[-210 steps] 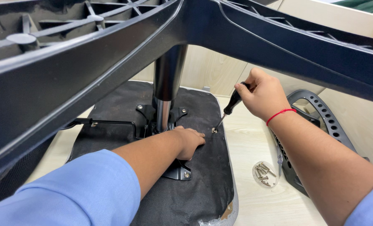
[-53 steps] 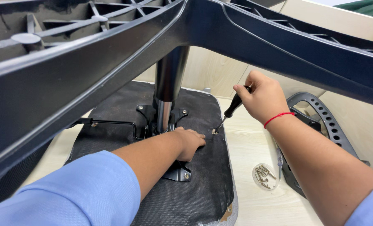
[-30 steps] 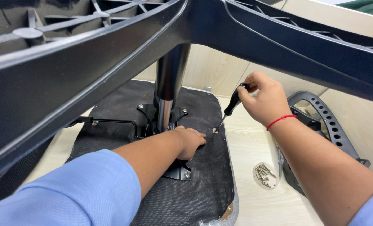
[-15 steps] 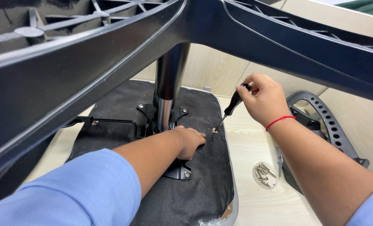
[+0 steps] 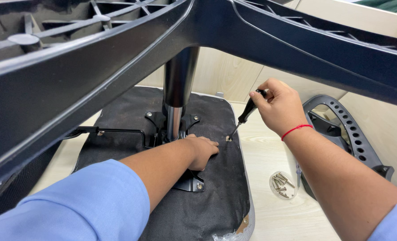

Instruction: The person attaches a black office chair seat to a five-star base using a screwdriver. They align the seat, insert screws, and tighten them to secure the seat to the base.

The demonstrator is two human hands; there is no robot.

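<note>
An upturned chair seat (image 5: 216,196) covered in black fabric lies on a pale wooden floor. From its metal plate (image 5: 190,182) a gas cylinder (image 5: 177,96) rises to the black star base (image 5: 118,58) overhead. My left hand (image 5: 201,151) presses flat on the plate beside the cylinder. My right hand (image 5: 276,106) grips a black-handled screwdriver (image 5: 246,114), its tip set on a screw (image 5: 228,138) in the seat's underside.
A small clear bag of screws (image 5: 281,184) lies on the floor to the right of the seat. A black perforated plastic part (image 5: 347,134) rests further right. A lever rod (image 5: 113,131) runs left from the plate. Wooden panels stand behind.
My right hand has shifted slightly on the screwdriver handle, turning it in place. The left hand and the seat have not moved.
</note>
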